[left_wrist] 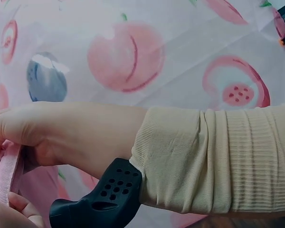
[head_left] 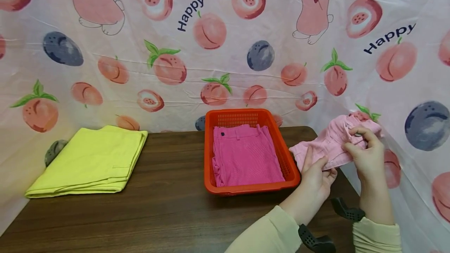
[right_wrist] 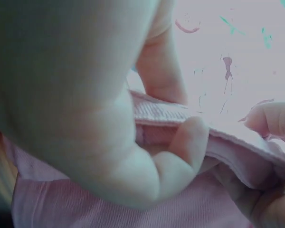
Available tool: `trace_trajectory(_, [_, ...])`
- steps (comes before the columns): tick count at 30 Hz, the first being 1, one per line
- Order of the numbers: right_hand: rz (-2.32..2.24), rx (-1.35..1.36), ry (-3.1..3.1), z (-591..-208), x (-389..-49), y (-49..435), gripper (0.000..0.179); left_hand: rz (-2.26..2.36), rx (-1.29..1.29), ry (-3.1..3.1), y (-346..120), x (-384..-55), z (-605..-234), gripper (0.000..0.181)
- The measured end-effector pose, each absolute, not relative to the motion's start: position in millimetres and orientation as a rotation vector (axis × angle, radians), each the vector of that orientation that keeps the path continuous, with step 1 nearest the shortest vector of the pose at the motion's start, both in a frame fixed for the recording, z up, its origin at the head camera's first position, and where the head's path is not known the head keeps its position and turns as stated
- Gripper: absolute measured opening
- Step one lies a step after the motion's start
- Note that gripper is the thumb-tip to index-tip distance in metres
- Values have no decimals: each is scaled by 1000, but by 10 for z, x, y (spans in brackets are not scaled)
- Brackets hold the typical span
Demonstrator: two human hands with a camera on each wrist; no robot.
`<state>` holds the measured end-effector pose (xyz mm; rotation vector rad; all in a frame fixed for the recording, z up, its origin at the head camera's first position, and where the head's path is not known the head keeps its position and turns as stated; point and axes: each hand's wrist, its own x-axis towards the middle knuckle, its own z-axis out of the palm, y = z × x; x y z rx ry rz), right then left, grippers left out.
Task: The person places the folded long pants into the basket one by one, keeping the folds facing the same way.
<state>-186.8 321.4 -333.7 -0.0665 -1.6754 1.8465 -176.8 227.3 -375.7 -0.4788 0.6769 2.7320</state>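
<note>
A light pink garment [head_left: 332,141] with stitched seams and a dark button near its top is held up beyond the basket's right side. My left hand [head_left: 314,180] grips its lower edge, some fingers beneath the cloth. At the button end, my right hand [head_left: 369,153] pinches the fabric between thumb and fingers. Close up in the right wrist view, fingers curl over the thick edge of the pink cloth [right_wrist: 99,204]. Left of the hands, an orange-red plastic basket [head_left: 209,159] contains folded bright pink trousers [head_left: 246,159], their waistband toward the back.
Folded yellow cloth [head_left: 91,159] lies at the left of the dark wooden table [head_left: 168,214]. A fruit-printed sheet [head_left: 225,61] hangs behind the table and along its sides. Black camera mounts [head_left: 348,210] sit on both wrists, below pale sleeves.
</note>
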Motion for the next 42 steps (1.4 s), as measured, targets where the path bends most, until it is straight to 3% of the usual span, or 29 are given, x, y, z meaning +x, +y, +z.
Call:
trace_trajectory(16, [1808,134,-1492,-3085,-1818,3021,39,2754,-285,752,2046,-1789,-3534,59])
trace_trajectory(42, [1933,324,-927,-3050,-1807,2458,43,2934,144,647,1569,-1930,-3300,58])
